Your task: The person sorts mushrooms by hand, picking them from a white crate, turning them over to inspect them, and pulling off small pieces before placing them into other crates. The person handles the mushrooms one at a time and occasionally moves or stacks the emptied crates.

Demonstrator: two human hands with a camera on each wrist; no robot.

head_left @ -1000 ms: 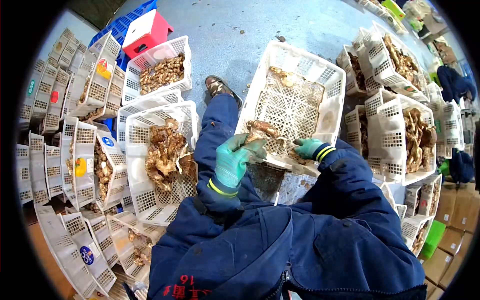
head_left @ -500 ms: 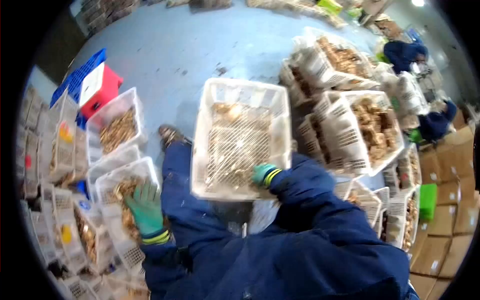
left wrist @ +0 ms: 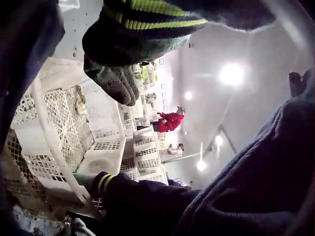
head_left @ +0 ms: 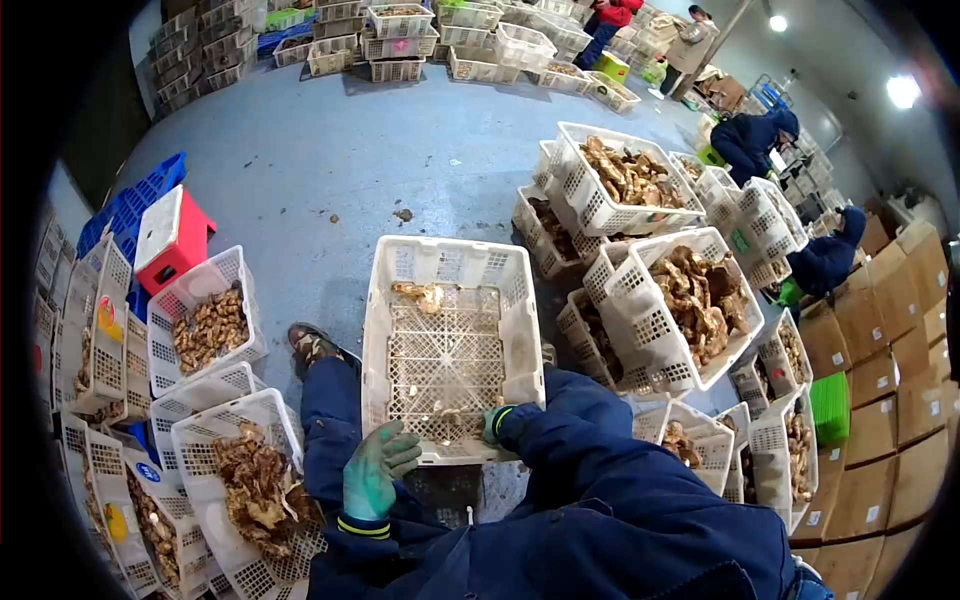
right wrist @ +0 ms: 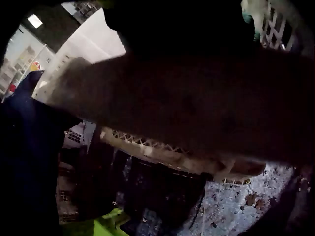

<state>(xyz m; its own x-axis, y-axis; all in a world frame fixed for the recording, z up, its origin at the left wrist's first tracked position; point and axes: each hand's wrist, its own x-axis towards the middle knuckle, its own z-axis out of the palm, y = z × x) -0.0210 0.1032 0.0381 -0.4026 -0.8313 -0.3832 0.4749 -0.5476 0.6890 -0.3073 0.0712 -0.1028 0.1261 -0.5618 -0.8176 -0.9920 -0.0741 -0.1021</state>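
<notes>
A white plastic crate stands between the person's legs, with a pale brown mushroom piece at its far end and small scraps near its front. My gloved left hand hovers by the crate's near left corner, its fingers loosely bent with nothing in them. In the left wrist view the left hand appears above the same crate. My right hand reaches inside the near right corner, mostly hidden by its cuff and the crate wall; I cannot tell what its fingers hold. A crate on the left holds large brown mushrooms.
Another crate of smaller brown mushrooms stands farther left, beside a red and white stool. Stacked crates with mushrooms rise on the right, before cardboard boxes. Several people work in the background.
My left hand let go of a brown mushroom at the left crate, then came back to the middle crate. My right hand stays in that crate's near corner. The head view has tilted up.
</notes>
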